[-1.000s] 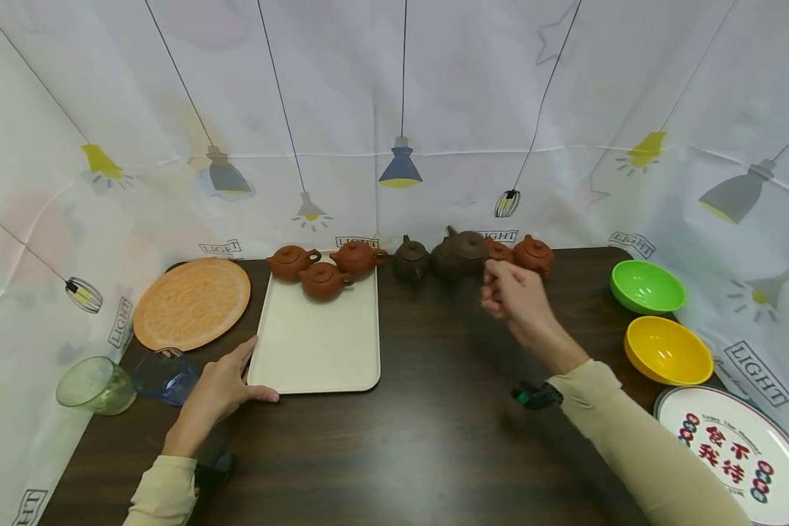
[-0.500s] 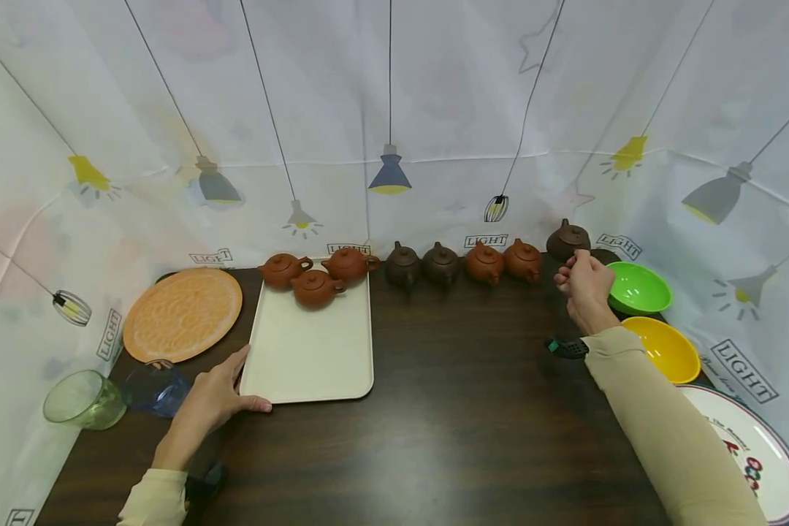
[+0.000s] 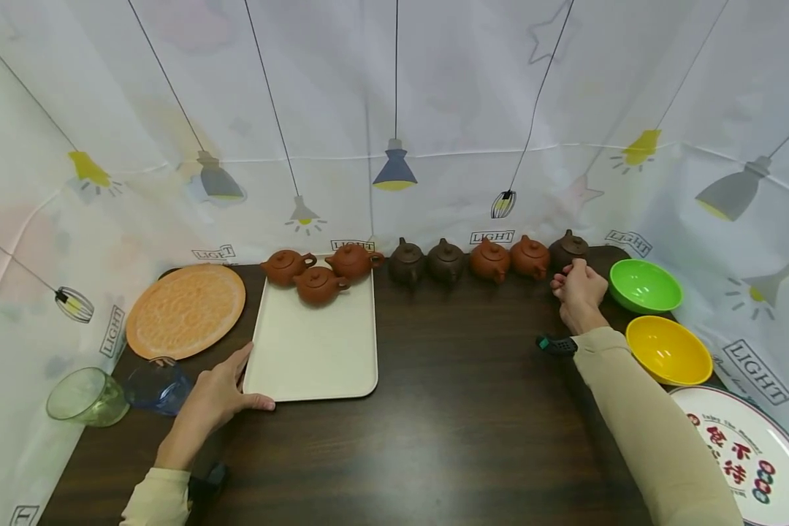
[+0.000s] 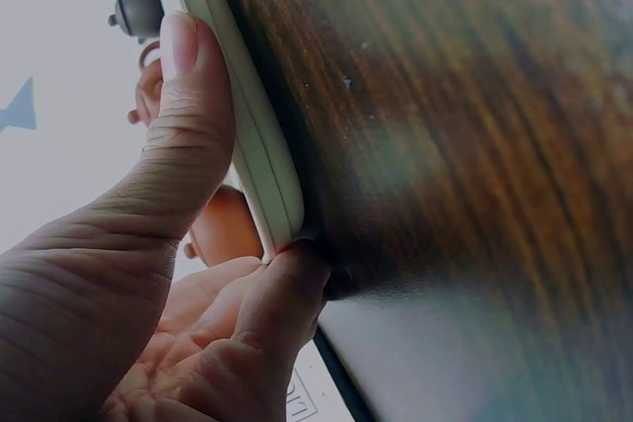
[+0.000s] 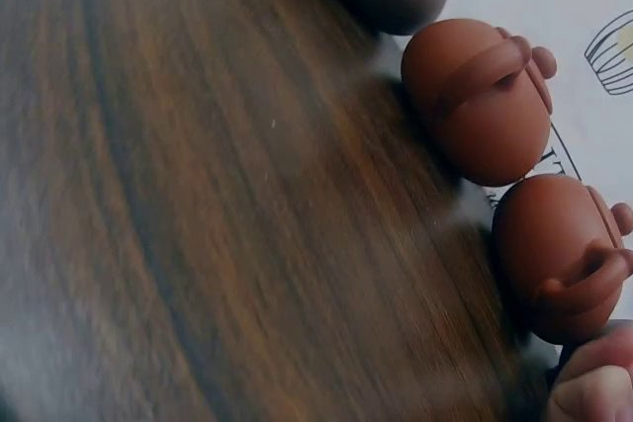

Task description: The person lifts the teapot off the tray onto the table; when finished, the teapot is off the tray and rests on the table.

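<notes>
My left hand (image 3: 213, 398) holds the near left corner of a cream tray (image 3: 312, 351); in the left wrist view the thumb (image 4: 193, 106) lies along its rim and the fingers are at the corner. Three reddish-brown teapots (image 3: 320, 286) stand grouped at the tray's far end. At the right end of the back row, my right hand (image 3: 580, 292) pinches a dark brown teapot (image 3: 568, 245) by its near side; the handle is hidden. Two reddish-brown teapots (image 3: 530, 256) stand just left of it, and two dark ones (image 3: 446, 258) beyond those.
A green bowl (image 3: 646, 286), a yellow bowl (image 3: 668, 351) and a printed white plate (image 3: 749, 453) line the right side. At left are a round orange-patterned mat (image 3: 185, 310), a green glass (image 3: 88, 398) and a blue glass (image 3: 160, 387). A white curtain hangs behind the dark table.
My right hand has carried the dark teapot rightward past the reddish-brown pair, then lowered it to the row's right end. The left hand has stayed at the tray's corner.
</notes>
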`<state>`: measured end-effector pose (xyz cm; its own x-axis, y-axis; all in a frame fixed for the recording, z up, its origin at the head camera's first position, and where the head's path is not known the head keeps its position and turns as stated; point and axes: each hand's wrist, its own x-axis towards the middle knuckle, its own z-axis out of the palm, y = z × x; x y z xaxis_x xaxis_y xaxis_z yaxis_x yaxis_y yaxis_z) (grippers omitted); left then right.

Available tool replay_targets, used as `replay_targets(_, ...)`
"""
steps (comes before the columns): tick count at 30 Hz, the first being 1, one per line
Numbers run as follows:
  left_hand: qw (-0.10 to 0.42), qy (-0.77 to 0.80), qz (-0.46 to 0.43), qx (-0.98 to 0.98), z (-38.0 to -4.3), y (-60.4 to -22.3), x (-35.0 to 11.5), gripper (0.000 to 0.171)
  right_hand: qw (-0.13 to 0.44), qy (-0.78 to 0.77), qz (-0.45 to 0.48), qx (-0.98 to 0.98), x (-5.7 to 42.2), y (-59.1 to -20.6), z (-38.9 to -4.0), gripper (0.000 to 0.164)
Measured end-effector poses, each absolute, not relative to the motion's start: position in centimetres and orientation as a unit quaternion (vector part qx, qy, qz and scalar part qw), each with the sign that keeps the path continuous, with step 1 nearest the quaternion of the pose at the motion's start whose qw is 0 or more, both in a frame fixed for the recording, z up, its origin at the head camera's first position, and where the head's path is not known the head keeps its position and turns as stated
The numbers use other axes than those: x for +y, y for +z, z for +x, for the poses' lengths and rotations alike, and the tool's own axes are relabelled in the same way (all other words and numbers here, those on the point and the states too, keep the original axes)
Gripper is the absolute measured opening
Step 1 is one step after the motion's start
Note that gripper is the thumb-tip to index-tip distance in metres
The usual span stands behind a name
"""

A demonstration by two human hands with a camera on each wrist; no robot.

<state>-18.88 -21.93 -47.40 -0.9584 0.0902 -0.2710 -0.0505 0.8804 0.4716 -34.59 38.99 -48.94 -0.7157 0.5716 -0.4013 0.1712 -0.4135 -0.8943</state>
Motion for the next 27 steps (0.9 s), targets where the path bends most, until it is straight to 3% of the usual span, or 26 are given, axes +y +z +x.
replay_targets(7, 0.148, 0.239, 0.010, 0.960, -18.9, -47.1, -21.7, 0.135, 0.100, 0.746, -0.319, -0.576, 39.2, -48.8, -33.7, 0.033)
replay_targets(11, 0.147, 0.239, 0.014, 0.960, -18.8, -47.0, -21.6, 0.134, 0.109, 0.725, -0.316, -0.602, 38.8, -48.6, -33.0, 0.032)
replay_targets(16, 0.145, 0.246, 0.017, 0.958, -18.6, -47.4, -21.5, 0.132, 0.150, 0.708, -0.315, -0.614, 37.3, -48.2, -31.8, 0.054)
replay_targets(19, 0.144, 0.248, 0.017, 0.958, -18.6, -47.4, -21.5, 0.132, 0.174, 0.706, -0.292, -0.622, 35.4, -47.2, -31.1, 0.058)
replay_targets(23, 0.143, 0.247, 0.021, 0.958, -18.7, -47.3, -21.5, 0.131, 0.179, 0.713, -0.211, -0.644, 31.0, -45.5, -30.5, 0.044)
replay_targets(27, 0.139, 0.246, 0.025, 0.959, -18.7, -47.1, -21.7, 0.129, 0.140, 0.725, -0.113, -0.665, 24.6, -45.1, -29.7, 0.023)
